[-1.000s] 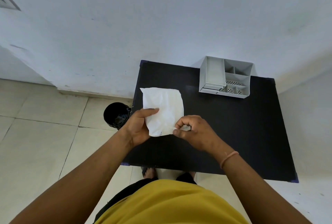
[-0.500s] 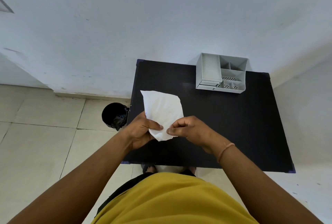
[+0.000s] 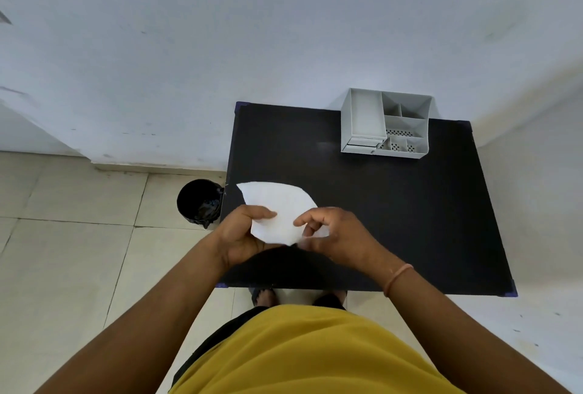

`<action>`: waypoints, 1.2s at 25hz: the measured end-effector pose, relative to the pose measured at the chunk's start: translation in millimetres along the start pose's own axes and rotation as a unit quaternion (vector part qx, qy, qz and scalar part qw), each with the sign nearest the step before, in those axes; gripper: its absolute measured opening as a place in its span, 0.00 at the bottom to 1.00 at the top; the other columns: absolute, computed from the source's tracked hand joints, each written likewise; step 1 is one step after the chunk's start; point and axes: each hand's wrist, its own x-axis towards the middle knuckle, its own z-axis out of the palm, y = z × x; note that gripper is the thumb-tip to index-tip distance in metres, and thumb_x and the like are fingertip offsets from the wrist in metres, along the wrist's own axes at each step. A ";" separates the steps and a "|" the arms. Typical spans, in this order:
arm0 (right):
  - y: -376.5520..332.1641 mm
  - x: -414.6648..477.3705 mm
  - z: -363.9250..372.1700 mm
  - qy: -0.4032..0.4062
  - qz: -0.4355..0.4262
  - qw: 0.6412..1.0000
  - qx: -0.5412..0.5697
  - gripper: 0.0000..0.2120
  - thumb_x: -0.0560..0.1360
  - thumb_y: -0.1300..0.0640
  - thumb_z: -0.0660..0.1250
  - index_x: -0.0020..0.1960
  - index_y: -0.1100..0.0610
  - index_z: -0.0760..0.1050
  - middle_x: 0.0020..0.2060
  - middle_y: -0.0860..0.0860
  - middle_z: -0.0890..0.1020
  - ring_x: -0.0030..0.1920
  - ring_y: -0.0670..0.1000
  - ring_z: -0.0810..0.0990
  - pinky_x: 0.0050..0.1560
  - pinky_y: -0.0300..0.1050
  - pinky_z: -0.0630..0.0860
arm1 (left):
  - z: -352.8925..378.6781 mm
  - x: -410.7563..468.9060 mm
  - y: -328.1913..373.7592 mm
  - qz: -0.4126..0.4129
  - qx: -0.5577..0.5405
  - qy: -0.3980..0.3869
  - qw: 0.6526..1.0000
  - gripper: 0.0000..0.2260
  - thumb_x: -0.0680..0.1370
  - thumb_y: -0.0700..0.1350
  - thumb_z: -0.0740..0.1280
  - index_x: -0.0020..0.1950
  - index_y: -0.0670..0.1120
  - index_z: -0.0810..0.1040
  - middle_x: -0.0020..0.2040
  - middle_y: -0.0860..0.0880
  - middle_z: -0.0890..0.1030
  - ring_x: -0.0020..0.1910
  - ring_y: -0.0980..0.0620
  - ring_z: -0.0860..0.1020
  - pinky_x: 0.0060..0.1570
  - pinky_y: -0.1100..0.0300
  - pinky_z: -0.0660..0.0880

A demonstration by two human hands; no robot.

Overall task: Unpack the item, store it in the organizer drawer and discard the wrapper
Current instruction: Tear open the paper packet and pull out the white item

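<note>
A white wrapper packet (image 3: 277,207) is held above the near left part of the black table (image 3: 394,204). My left hand (image 3: 243,232) grips its left lower edge with the thumb on top. My right hand (image 3: 334,232) pinches the packet's near right corner, fingers curled. What the packet holds is hidden. The grey organizer (image 3: 386,123) stands at the table's far right against the wall, with several compartments and a small drawer front at its lower left.
A black bin (image 3: 199,202) with a dark liner stands on the tiled floor just left of the table. A white wall runs behind the table. My feet show under the near table edge.
The packet has tilted and its near end bent. My right hand shifted along the near edge to the right corner, and my left thumb stayed on the left side.
</note>
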 end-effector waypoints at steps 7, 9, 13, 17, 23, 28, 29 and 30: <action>-5.3 4.6 -3.6 0.191 0.029 0.963 0.186 0.05 0.76 0.55 0.77 0.49 0.54 0.85 0.45 0.49 0.87 0.46 0.47 0.86 0.43 0.40 0.82 | 18.7 -8.0 -0.4 0.024 0.074 0.097 0.992 0.26 0.80 0.63 0.69 0.67 0.45 0.78 0.60 0.38 0.88 0.57 0.37 0.88 0.55 0.40 0.86; -5.5 3.1 -4.5 0.186 0.063 0.949 0.246 0.07 0.75 0.56 0.78 0.51 0.56 0.83 0.47 0.52 0.87 0.49 0.50 0.86 0.44 0.41 0.82 | 32.8 -16.9 -3.4 0.122 0.186 0.120 0.967 0.17 0.80 0.54 0.73 0.66 0.49 0.81 0.61 0.41 0.87 0.56 0.42 0.88 0.53 0.46 0.87; -2.4 -5.6 -5.6 0.178 0.061 0.955 0.228 0.09 0.74 0.54 0.79 0.51 0.55 0.83 0.45 0.52 0.87 0.48 0.50 0.87 0.44 0.41 0.83 | 60.3 -24.8 -2.3 0.261 0.421 0.101 0.863 0.24 0.75 0.54 0.80 0.68 0.54 0.78 0.53 0.50 0.85 0.51 0.51 0.87 0.48 0.57 0.87; -0.8 -10.4 -5.5 0.167 0.057 0.952 0.252 0.08 0.75 0.61 0.77 0.51 0.54 0.82 0.47 0.53 0.87 0.50 0.53 0.88 0.44 0.44 0.85 | 79.5 -20.1 -3.6 0.283 0.502 0.129 0.807 0.25 0.72 0.56 0.81 0.66 0.55 0.80 0.51 0.56 0.86 0.47 0.57 0.86 0.51 0.61 0.85; -2.9 -13.3 0.6 0.158 0.059 0.952 0.255 0.16 0.72 0.54 0.81 0.55 0.55 0.80 0.49 0.54 0.88 0.50 0.53 0.89 0.51 0.52 0.87 | 79.9 -24.6 -7.3 0.302 0.484 0.169 0.803 0.10 0.77 0.46 0.78 0.58 0.51 0.86 0.44 0.61 0.85 0.44 0.61 0.87 0.53 0.57 0.87; -1.2 -16.5 0.7 0.153 0.059 0.953 0.253 0.13 0.75 0.62 0.76 0.58 0.58 0.79 0.51 0.55 0.86 0.52 0.54 0.86 0.45 0.40 0.84 | 84.0 -33.0 -10.2 0.308 0.558 0.120 0.761 0.23 0.72 0.58 0.81 0.64 0.53 0.83 0.48 0.59 0.84 0.43 0.61 0.85 0.46 0.71 0.80; -1.5 -17.2 1.5 0.146 0.060 0.955 0.253 0.13 0.75 0.64 0.76 0.58 0.59 0.79 0.51 0.56 0.86 0.52 0.53 0.86 0.44 0.40 0.83 | 85.1 -32.3 -11.3 0.306 0.561 0.126 0.759 0.23 0.72 0.56 0.81 0.65 0.53 0.83 0.49 0.58 0.84 0.44 0.61 0.84 0.48 0.69 0.81; -2.7 -18.3 2.1 0.135 0.061 0.956 0.254 0.15 0.74 0.64 0.77 0.58 0.58 0.79 0.50 0.55 0.86 0.51 0.53 0.87 0.45 0.41 0.84 | 85.3 -31.0 -11.7 0.300 0.554 0.134 0.765 0.22 0.73 0.53 0.82 0.65 0.52 0.83 0.49 0.57 0.85 0.44 0.60 0.85 0.50 0.66 0.82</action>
